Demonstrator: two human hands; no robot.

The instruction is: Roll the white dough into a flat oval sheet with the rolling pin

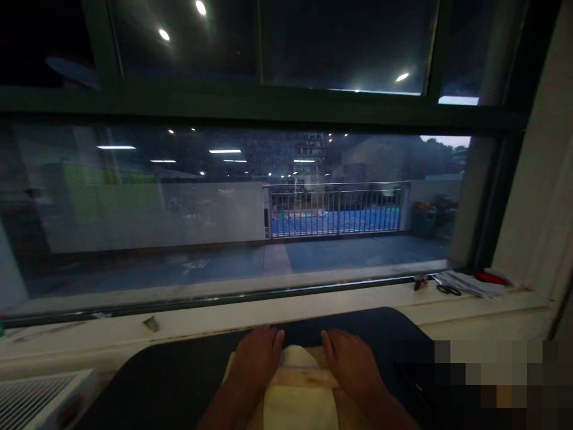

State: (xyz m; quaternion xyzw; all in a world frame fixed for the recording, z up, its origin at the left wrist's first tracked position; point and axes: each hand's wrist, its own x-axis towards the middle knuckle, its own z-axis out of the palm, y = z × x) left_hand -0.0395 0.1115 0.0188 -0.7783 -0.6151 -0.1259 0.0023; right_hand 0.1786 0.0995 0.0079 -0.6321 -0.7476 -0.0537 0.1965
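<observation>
My left hand is over the far left corner of a light wooden board, its fingers curled down and its thumb along the inner side. Opposite it, my right hand is closed in the same way over the far right corner. Most fingertips are hidden behind the hands. Between them, pale yellow flat pieces lie on the board: a rounded one at the far end and a larger one nearer me. What these are made of cannot be told. The board is on a dark table top with rounded corners.
Beyond the table runs a pale window sill below a wide window. Scissors, papers and a red object lie at its right. A small crumpled scrap is at left. A white slatted unit stands lower left.
</observation>
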